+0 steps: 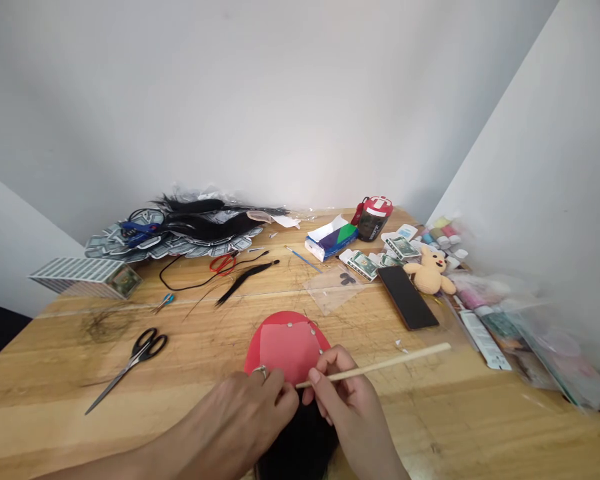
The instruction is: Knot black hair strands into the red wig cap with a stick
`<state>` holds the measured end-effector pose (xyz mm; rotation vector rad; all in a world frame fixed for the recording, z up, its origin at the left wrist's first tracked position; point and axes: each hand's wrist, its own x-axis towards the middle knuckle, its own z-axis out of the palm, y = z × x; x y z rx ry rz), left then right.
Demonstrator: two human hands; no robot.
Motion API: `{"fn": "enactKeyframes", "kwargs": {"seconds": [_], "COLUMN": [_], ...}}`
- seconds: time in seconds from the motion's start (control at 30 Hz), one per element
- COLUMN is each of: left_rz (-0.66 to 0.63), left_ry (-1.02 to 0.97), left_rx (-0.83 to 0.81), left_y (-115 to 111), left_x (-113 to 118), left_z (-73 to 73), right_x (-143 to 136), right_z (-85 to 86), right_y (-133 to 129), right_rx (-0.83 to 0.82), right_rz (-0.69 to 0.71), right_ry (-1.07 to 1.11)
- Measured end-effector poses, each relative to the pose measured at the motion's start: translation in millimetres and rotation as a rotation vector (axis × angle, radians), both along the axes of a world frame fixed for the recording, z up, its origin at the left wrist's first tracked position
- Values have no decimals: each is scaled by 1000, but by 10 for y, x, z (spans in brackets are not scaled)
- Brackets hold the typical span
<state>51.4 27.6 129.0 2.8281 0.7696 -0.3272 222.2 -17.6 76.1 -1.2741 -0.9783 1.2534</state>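
In front of me is a red rounded form [253, 343] with a paler, mesh-like patch [287, 343] on it, held by several small pins. Black hair [300, 447] hangs from its near side. My right hand [353, 407] is closed round a slim pale wooden stick [405, 358], whose tip points left to the front edge of the patch. Beside that tip my left hand [253, 417], wearing a ring, rests on the form with curled fingers. Whatever its fingertips pinch is hidden.
Black-handled scissors [135, 363] lie at left. Behind are small blue scissors [165, 302], a hair strand [245, 280] and hair bundles [205, 227]. To the right are a phone [407, 298], a crocheted toy [430, 270], a tissue pack [331, 239] and a cup [375, 220].
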Motion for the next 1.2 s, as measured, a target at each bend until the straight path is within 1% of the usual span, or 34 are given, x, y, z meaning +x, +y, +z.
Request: {"fn": "enactKeyframes", "kwargs": {"seconds": [0.07,0.17,0.27,0.37,0.67,0.8,1.03,1.2], "left_rz": [32,152,270,321,323,318,320,328], "left_ry": [-33,-111,-189,-226,-182,-168,-179,-203], "left_rx": [-48,-128,-213,-258,-224,-225,-270,-274], "left_y": [18,61,109,138,176,196,210,213], "left_x": [-49,-92,-87,-47,87,76,37,26], "left_z": [8,0,0,12,34,30,-23,-4], "right_x": [0,1,2,2,16,25,22,18], "right_z": [-31,-89,-137,-163,-229,-234,-216,-219], "right_y": [-6,-18,-28,-35,-39,-41,-42,-38], "right_rx": [-5,3,29,54,27,21,9,11], "right_rz": [-5,-13,-11,-17,-21,-6,-3,-2], "right_ry": [13,21,12,-3,-4,0,10,19]}}
